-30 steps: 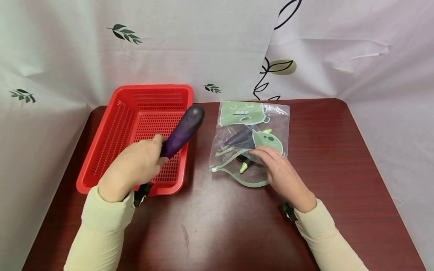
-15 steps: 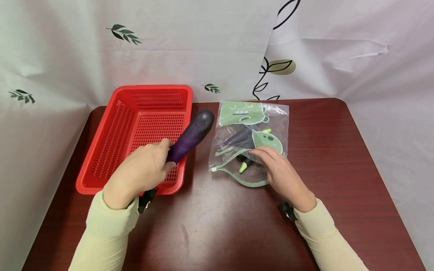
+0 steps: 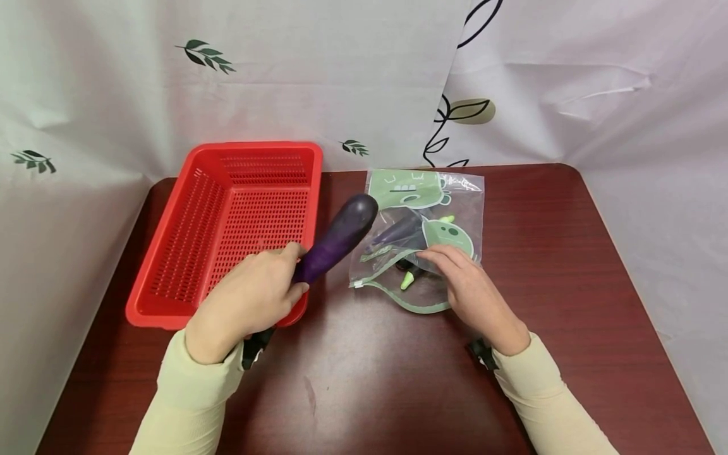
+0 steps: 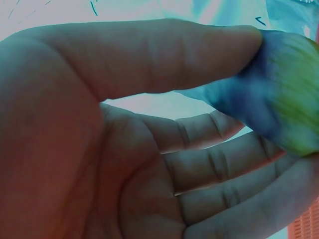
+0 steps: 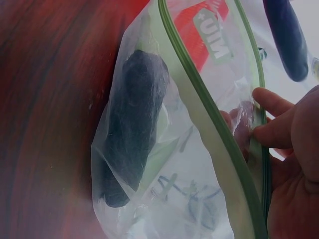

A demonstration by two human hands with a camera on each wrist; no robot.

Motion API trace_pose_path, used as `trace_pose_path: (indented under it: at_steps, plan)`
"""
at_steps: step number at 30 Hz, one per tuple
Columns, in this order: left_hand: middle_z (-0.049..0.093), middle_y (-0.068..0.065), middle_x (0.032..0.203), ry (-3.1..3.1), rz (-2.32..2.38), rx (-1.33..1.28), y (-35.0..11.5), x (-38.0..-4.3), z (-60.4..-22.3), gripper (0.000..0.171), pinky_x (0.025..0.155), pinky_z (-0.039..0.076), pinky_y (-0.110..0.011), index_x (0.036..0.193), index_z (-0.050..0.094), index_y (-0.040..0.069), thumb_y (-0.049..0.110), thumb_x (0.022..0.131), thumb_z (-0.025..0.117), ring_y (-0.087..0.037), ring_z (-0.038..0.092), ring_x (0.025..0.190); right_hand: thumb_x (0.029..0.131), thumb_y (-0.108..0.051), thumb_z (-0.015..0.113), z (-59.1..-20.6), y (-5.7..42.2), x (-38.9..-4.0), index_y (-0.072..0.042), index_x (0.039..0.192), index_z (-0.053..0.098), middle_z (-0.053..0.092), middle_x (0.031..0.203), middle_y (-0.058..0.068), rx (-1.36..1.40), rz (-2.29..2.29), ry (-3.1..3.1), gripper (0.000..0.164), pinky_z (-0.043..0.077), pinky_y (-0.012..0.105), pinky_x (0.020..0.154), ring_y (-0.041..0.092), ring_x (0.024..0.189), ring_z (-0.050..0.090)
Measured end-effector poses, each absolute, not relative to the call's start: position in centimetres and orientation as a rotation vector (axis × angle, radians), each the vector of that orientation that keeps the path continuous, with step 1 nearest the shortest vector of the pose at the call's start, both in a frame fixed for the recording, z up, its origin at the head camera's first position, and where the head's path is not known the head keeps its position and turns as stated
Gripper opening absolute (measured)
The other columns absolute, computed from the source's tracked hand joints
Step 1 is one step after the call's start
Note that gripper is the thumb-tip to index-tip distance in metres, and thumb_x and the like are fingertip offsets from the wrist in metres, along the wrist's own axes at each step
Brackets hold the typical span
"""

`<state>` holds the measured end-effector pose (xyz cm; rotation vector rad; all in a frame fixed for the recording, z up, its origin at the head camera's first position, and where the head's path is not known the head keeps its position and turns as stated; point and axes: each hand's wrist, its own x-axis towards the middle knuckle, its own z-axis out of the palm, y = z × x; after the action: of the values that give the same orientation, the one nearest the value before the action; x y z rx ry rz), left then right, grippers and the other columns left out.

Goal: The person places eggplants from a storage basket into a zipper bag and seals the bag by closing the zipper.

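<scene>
My left hand [image 3: 244, 300] grips a dark purple eggplant [image 3: 341, 239] near its stem end, thumb on one side and fingers on the other. Its round end points up and right, overlapping the left edge of a clear zip bag [image 3: 471, 196] in the head view. Yellow-green colour shows at the held end in the left wrist view [image 4: 299, 94]. The bag lies with its mouth parted toward me. My right hand [image 3: 478, 294] pinches the upper lip of that mouth. Inside are eggplants, one dark body [image 5: 134, 114] seen through the plastic in the right wrist view.
A red perforated basket [image 3: 165, 234] stands at the left, partly behind my left hand. The bag's white slider [image 3: 358, 284] sits at its left corner. A pale curtain [image 3: 284, 76] with leaf prints rises along the back of the brown table [image 3: 352, 392].
My left hand has carried the eggplant rightward and slightly toward me, from over the basket to its right rim and the bag's left edge. The right hand stays on the bag.
</scene>
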<state>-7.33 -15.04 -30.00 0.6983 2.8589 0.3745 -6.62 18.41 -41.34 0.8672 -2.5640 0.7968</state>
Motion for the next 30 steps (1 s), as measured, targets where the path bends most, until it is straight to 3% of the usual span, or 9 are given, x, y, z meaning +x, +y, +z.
trace_pose_path:
  at_steps: [15,30]
  plan:
    - [0.066,-0.010,0.082,2.883,0.413,0.808,-14.1,-6.5,-30.6,0.036,0.064,0.054,-0.042,0.114,0.059,-0.001,0.014,0.086,0.076,-0.021,0.064,0.068,0.080,0.027,0.043,-41.2,18.4,-6.7,-0.002,0.128,0.061,0.059,0.127,0.012,0.878,0.799,-2.552,0.060,0.041,0.041,0.104,0.028,0.120,0.055]
    - [0.061,-0.004,0.076,2.862,0.421,0.857,-12.9,-5.4,-30.9,0.033,0.061,0.050,-0.039,0.111,0.060,0.002,0.016,0.086,0.077,-0.018,0.059,0.065,0.082,0.025,0.045,-41.2,18.4,-6.6,-0.002,0.128,0.061,0.060,0.127,0.012,0.865,0.790,-2.563,0.056,0.042,0.042,0.103,0.027,0.121,0.056]
